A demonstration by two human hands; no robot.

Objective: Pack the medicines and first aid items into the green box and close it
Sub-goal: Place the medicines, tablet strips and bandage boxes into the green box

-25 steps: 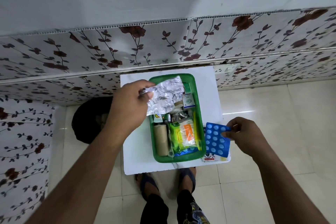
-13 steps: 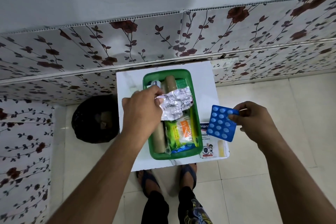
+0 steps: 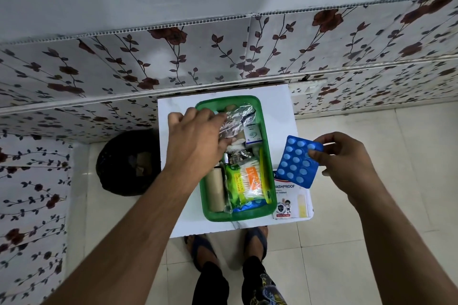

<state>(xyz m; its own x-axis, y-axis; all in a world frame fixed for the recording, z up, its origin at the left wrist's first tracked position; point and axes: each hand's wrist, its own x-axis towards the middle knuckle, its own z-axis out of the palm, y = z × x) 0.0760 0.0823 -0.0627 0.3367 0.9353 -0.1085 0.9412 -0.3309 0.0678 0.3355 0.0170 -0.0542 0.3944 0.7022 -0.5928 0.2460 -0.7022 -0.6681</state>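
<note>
Two hands work over a small white table (image 3: 173, 205). The left hand (image 3: 195, 138) reaches into the open green box (image 3: 269, 156), fingers pinched on a silver foil strip (image 3: 239, 120) at the box's far end. The right hand (image 3: 344, 156) grips a blue tablet blister (image 3: 296, 163) in the air just right of the box — above a waterproof plaster pack (image 3: 291, 200) on the table. Inside the box lie a brown roll (image 3: 214, 190), a cotton swab packet (image 3: 244, 184) and a small white carton (image 3: 252, 132), crowding the space. A black bin (image 3: 126, 163) stands left of the table.
</note>
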